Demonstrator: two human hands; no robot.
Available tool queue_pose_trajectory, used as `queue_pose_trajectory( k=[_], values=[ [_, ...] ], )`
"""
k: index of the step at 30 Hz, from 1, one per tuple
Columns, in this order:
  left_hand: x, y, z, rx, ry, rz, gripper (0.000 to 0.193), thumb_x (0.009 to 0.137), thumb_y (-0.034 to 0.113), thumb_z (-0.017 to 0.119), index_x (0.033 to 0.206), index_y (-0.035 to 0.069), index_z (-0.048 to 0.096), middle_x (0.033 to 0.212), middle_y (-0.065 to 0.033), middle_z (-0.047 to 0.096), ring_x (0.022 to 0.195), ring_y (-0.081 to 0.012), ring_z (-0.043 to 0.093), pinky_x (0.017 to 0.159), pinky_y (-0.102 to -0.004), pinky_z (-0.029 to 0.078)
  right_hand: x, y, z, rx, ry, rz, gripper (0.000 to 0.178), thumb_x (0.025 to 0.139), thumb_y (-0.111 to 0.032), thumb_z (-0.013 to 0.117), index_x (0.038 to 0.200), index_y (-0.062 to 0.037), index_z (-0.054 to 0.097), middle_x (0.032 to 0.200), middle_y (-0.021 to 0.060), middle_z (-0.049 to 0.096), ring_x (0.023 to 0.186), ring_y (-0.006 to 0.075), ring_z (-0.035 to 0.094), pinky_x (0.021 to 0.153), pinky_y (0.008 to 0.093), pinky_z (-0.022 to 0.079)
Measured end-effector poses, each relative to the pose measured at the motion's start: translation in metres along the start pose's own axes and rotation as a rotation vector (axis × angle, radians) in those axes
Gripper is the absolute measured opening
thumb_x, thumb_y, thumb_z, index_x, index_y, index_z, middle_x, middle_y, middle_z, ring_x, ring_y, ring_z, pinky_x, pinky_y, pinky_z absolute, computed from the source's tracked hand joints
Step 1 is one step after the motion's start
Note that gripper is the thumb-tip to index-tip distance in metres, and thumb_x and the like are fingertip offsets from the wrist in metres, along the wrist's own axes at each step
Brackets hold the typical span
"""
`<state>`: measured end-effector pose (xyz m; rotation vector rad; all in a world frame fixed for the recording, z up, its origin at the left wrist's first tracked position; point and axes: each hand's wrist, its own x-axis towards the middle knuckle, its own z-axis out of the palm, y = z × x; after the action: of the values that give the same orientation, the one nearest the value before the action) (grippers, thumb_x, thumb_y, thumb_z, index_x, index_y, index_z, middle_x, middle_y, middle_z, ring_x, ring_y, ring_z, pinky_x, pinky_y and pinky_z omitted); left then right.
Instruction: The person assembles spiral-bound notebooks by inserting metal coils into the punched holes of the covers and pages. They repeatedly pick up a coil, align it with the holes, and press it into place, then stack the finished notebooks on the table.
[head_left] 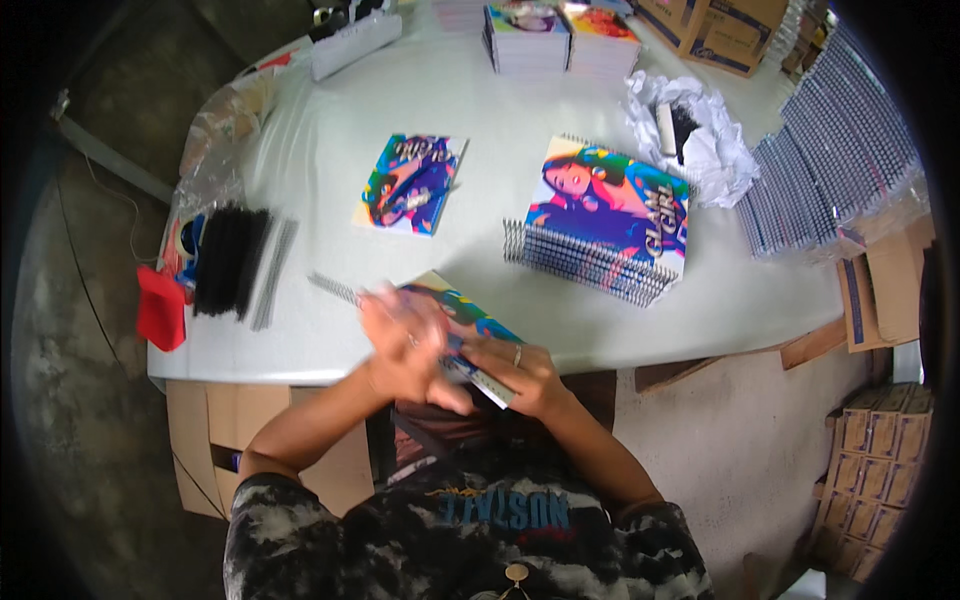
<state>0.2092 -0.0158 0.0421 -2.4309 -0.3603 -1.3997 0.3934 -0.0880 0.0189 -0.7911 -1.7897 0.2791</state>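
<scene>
A notebook point(462, 305) with a colourful illustrated cover lies tilted at the table's near edge, in front of my body. My right hand point(520, 372) grips its near right side, fingers over the cover, a ring on one finger. Over the notebook's left edge is my left hand point(405, 335), smeared by motion, so its grip is unclear. A grey spiral coil point(333, 289) sticks out past that hand to the left. Farther off lies a loose stack of the same covers point(410, 185). To the right, coil-bound notebooks point(610, 215) are piled up.
Bundles of black coils point(232, 262) lie at the table's left edge beside a red pouch point(161, 308). Many bound notebooks point(835, 150) are stacked at the right. Crumpled white paper point(715, 150), cover stacks point(528, 50) and a cardboard box point(725, 35) stand farther back.
</scene>
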Motion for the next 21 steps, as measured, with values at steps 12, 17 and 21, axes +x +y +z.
queue_pose_trajectory(
  k=[12,17,21],
  values=[
    [0.063,-0.009,-0.002,-0.172,-0.261,-0.176,0.037,0.075,0.046,0.063,0.08,0.009,0.064,0.074,-0.003,0.057,0.069,-0.0226,0.056,0.068,-0.0356,0.038,0.014,-0.016,-0.005,0.243,0.026,0.425,0.018,0.079,0.003,0.06,0.096,-0.0016,0.064,0.089,0.0103,0.067,0.081,0.0196,0.065,0.071,0.0297,0.05],
    [0.077,-0.009,0.006,-0.082,-0.111,-0.075,0.039,0.072,0.049,0.064,0.072,0.011,0.057,0.079,-0.0046,0.055,0.071,-0.0229,0.052,0.066,-0.0352,0.037,0.007,-0.007,0.007,0.244,0.08,0.346,0.02,0.079,0.012,0.056,0.094,-0.0008,0.061,0.088,0.0093,0.067,0.082,0.019,0.066,0.073,0.0278,0.05],
    [0.109,-0.026,-0.005,-0.05,0.087,-0.101,0.047,0.08,0.056,0.054,0.073,0.01,0.06,0.077,-0.0047,0.057,0.071,-0.0237,0.055,0.062,-0.0337,0.038,0.012,-0.01,-0.001,0.154,0.074,0.195,0.049,0.079,0.004,0.06,0.125,-0.003,0.046,0.104,0.012,0.065,0.094,0.0292,0.064,0.078,0.0332,0.049]
  ],
)
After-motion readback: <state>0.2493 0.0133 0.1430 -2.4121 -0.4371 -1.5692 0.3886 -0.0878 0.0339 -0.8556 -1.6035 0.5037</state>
